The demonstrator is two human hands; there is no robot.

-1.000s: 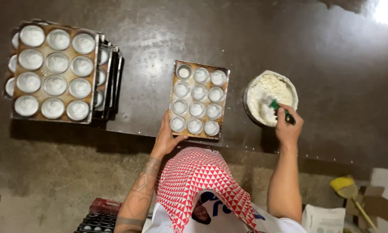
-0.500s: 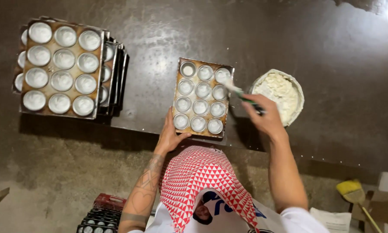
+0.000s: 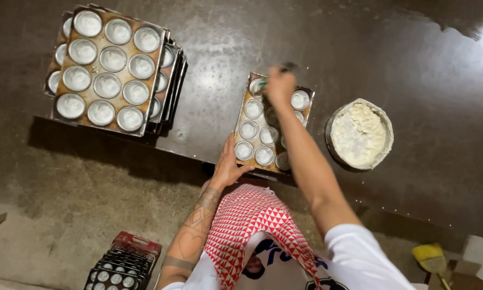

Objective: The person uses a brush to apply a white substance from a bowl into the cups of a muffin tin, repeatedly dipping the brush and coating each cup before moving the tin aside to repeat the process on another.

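- At about ten o'clock from me, on the dark, shiny worktop [image 3: 359,43], sits a stack of worn rectangular metal baking trays [image 3: 112,67]; the top one carries twelve round cups with pale, whitish insides, in rows of three.
- At roughly seven o'clock, low beside my left elbow, a red and black crate of small round tins [image 3: 124,263] stands on the rough grey concrete floor [image 3: 64,204].
- My left hand [image 3: 228,166] lies on the near, six o'clock edge of the single rusty rectangular muffin tray [image 3: 252,129] straight ahead of me. The fingers are spread and nearly flat, the thumb out toward three o'clock; they press the tray's rim and wrap around nothing.
- That tray lies at twelve o'clock, at the front edge of the worktop, well apart from the stack and just beside the bowl on its three o'clock side. Its round cups show pale inside.
- My right hand [image 3: 280,85] is stretched across the tray to its far, twelve o'clock end, over the top row of cups. The fingers are curled tight around a small tool with a green handle [image 3: 263,83]; its working end is blurred, so I cannot tell what it is.
- At two o'clock, the round metal bowl of lumpy white paste [image 3: 359,134] rests on the worktop, close to my right forearm.
- At four o'clock, down by the floor, a yellow brush [image 3: 429,258] lies near cardboard.
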